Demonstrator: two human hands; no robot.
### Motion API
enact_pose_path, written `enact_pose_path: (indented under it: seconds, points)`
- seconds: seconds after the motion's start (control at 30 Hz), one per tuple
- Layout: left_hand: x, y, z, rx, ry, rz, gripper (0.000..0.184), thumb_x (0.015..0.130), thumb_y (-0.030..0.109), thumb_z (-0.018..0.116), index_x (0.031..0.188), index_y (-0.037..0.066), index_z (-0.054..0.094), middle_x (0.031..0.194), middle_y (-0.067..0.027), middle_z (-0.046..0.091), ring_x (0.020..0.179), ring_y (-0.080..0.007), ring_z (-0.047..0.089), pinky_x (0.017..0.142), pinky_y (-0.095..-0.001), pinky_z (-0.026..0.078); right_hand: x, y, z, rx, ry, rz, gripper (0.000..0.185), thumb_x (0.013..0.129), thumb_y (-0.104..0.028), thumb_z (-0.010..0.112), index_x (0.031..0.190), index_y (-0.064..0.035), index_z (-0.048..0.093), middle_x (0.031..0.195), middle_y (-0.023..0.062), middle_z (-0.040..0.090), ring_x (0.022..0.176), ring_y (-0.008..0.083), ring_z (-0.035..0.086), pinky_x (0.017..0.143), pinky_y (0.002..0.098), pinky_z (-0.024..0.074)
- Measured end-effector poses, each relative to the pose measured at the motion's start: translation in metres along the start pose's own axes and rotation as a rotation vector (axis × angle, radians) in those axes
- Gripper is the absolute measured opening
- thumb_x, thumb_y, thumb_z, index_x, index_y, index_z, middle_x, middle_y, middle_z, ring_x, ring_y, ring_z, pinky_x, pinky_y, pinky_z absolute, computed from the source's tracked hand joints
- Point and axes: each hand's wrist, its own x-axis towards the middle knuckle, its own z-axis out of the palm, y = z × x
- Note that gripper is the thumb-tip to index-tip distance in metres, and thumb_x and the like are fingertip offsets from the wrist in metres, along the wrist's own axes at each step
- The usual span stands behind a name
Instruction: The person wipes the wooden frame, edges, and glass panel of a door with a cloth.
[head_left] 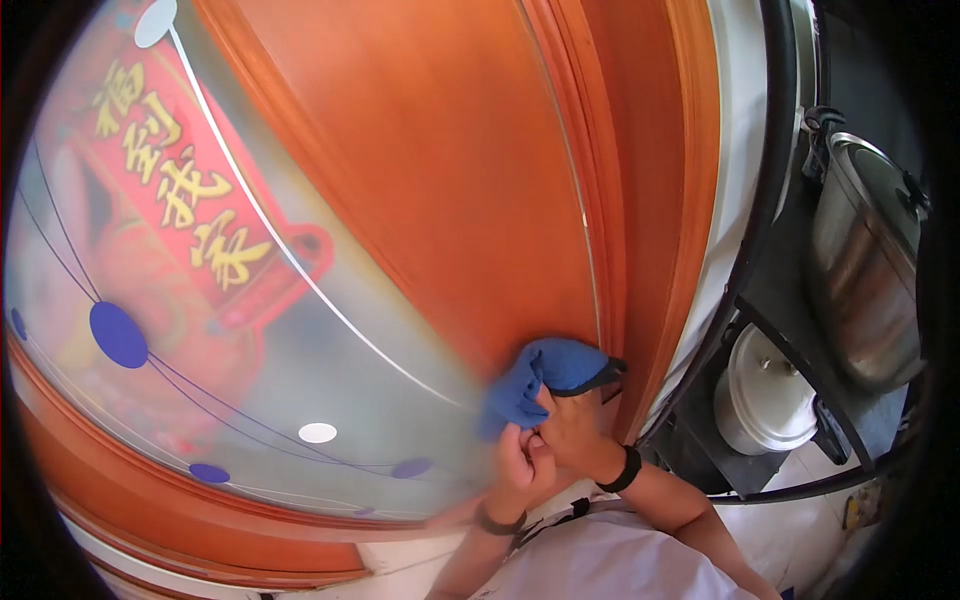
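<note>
A bunched blue cloth (548,372) with a dark edge lies against the lower part of an orange-brown wooden door (440,180), near its right-hand frame. My right hand (578,428) is closed on the cloth, which covers part of its fingers. Just to the left, my left hand (524,462) has its fingers curled at the cloth's lower edge, pinching it close to the right hand. Both wrists wear dark bands. Frosted glass (360,310) with white lines and blue ovals fills the door's left side.
A red sign with yellow characters (180,180) shows blurred through the glass. On the right, a black rack (765,325) holds a tall steel pot (865,270) and a smaller lidded pot (765,395). Pale floor tiles (800,510) lie below the rack.
</note>
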Motion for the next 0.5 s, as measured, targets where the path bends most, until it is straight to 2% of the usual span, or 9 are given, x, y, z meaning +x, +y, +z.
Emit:
enact_pose_path:
  seconds: [0.1, 0.2, 0.23, 0.3, 0.37, 0.43, 0.5]
  points:
    - [-0.007, -0.02, -0.007, 0.233, -0.035, 0.133, 0.046, 0.083, -0.002, 0.047, 0.126, -0.01, 0.032, 0.1, -0.0143, 0.053, 0.081, -0.0171, 0.055, 0.07, -0.0264, 0.045, -0.017, 0.003, 0.013, -0.037, -0.018, 0.02, 0.051, 0.075, -0.02, 0.056, 0.123, -0.0027, 0.05, 0.082, 0.0093, 0.057, 0.08, 0.029, 0.055, 0.072, 0.0425, 0.0378]
    - [-0.008, -0.01, -0.001, 0.198, 0.047, 0.153, 0.044, 0.082, -0.003, 0.047, 0.123, -0.011, 0.034, 0.088, -0.0099, 0.052, 0.071, -0.0134, 0.051, 0.064, -0.0252, 0.043, -0.025, 0.0, 0.011, 0.04, -0.018, 0.057, 0.05, 0.075, -0.019, 0.055, 0.123, -0.0033, 0.05, 0.081, 0.0079, 0.057, 0.079, 0.0287, 0.055, 0.072, 0.0416, 0.0377]
    - [0.005, 0.005, -0.001, 0.259, 0.096, 0.219, 0.043, 0.082, -0.003, 0.047, 0.122, -0.011, 0.035, 0.084, -0.0085, 0.051, 0.068, -0.0124, 0.049, 0.063, -0.0248, 0.042, -0.023, -0.002, 0.005, 0.065, -0.025, 0.067, 0.05, 0.076, -0.019, 0.055, 0.123, -0.0034, 0.05, 0.083, 0.0082, 0.057, 0.08, 0.0287, 0.055, 0.073, 0.0417, 0.0376]
    - [0.005, 0.017, -0.001, 0.195, 0.109, 0.152, 0.046, 0.083, 0.0, 0.048, 0.124, -0.01, 0.032, 0.092, -0.0093, 0.049, 0.076, -0.0159, 0.049, 0.069, -0.0281, 0.042, -0.008, -0.006, -0.012, 0.101, -0.039, 0.073, 0.05, 0.076, -0.019, 0.055, 0.123, -0.0032, 0.05, 0.086, 0.0095, 0.058, 0.083, 0.0287, 0.055, 0.075, 0.0421, 0.0375]
    - [0.003, 0.021, -0.005, -0.063, 0.03, -0.077, 0.055, 0.085, 0.007, 0.049, 0.131, -0.008, 0.024, 0.116, -0.0139, 0.047, 0.099, -0.0248, 0.053, 0.086, -0.0356, 0.044, 0.003, -0.006, -0.016, 0.118, -0.017, 0.037, 0.049, 0.077, -0.019, 0.055, 0.122, -0.0028, 0.05, 0.091, 0.0119, 0.058, 0.087, 0.0297, 0.054, 0.078, 0.0434, 0.0371]
    - [-0.008, -0.002, -0.008, 0.137, -0.039, 0.002, 0.056, 0.085, 0.007, 0.05, 0.132, -0.007, 0.023, 0.116, -0.0131, 0.047, 0.096, -0.0232, 0.054, 0.084, -0.0337, 0.045, 0.005, 0.002, -0.01, 0.122, 0.038, -0.012, 0.048, 0.078, -0.019, 0.055, 0.122, -0.0024, 0.05, 0.096, 0.0149, 0.058, 0.09, 0.0315, 0.053, 0.08, 0.0452, 0.0364]
    - [-0.009, -0.01, -0.005, 0.228, -0.044, 0.091, 0.051, 0.085, 0.004, 0.049, 0.129, -0.008, 0.027, 0.106, -0.0121, 0.049, 0.085, -0.02, 0.052, 0.076, -0.0311, 0.045, -0.01, 0.011, 0.007, 0.102, 0.081, -0.031, 0.048, 0.079, -0.021, 0.055, 0.123, -0.0017, 0.049, 0.098, 0.0168, 0.057, 0.092, 0.0335, 0.052, 0.081, 0.0467, 0.0358]
